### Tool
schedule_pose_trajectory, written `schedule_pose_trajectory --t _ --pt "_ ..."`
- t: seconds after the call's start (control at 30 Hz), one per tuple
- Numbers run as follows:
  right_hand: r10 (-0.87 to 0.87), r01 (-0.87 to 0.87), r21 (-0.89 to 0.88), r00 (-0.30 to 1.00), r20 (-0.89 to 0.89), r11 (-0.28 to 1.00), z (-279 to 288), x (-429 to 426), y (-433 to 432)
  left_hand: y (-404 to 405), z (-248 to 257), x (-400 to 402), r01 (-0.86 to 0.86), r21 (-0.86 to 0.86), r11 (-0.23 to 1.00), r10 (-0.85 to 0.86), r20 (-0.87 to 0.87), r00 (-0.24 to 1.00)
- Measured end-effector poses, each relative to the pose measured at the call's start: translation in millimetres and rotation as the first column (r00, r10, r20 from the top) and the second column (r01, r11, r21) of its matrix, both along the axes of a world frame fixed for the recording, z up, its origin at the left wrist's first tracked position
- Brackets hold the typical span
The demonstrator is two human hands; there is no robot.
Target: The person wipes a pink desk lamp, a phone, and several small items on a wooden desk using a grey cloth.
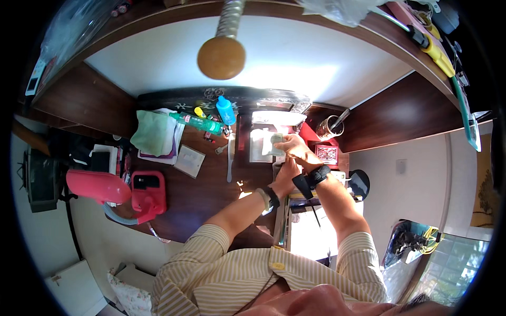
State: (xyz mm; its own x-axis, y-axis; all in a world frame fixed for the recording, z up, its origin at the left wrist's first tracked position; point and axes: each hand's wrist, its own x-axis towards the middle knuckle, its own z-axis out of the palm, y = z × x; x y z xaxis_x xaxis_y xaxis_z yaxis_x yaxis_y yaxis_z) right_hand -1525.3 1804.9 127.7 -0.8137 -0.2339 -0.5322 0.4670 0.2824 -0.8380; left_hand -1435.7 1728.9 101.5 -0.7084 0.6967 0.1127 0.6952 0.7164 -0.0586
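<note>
My right hand [295, 148] grips a small pale-green flat piece [272, 143], possibly paper or a packet, between thumb and fingers. Beneath it lie white sheets [259, 147] in bright sunlight on the dark wooden desk [205, 185]. My left hand [288, 175] is just below the right one, close to its wrist. Its fingers are largely hidden, so whether it holds anything is unclear. A red patterned box [326, 154] stands right of my right hand. Left of the sheets are a long comb [231, 158] and a key [221, 149].
A green plastic bottle [201, 123] lies near an upright blue bottle [225, 110]. Folded cloths [152, 132] and a pink desk lamp [148, 191] occupy the left side. A pen holder [329, 128] stands back right. Overhead runs a wooden shelf [272, 15]; a knobbed rod [221, 58] hangs before it.
</note>
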Motion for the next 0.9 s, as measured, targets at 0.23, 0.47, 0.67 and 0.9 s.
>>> schedule_pose_trajectory --t 0.23,0.47,0.67,0.9 --pt "-0.088 0.087 -0.044 0.996 -0.005 0.995 -1.1 5.7 -4.5 21.4 -48.0 -21.4 -0.533 0.533 0.657 0.014 0.698 0.716" --pt "-0.152 0.15 0.051 0.987 0.047 0.987 9.9 4.6 20.6 -8.7 -5.1 -9.7 -0.074 0.255 0.964 -0.049 0.445 0.894" --pt "-0.168 0.167 0.022 0.98 0.103 0.986 14.7 10.7 27.7 -75.1 -27.0 -2.7 0.042 0.569 0.822 -0.26 0.309 0.915" --pt "-0.128 0.121 0.151 0.991 0.038 0.981 5.2 25.3 49.4 -119.2 28.3 -37.3 -0.448 0.815 0.368 0.063 0.459 0.886"
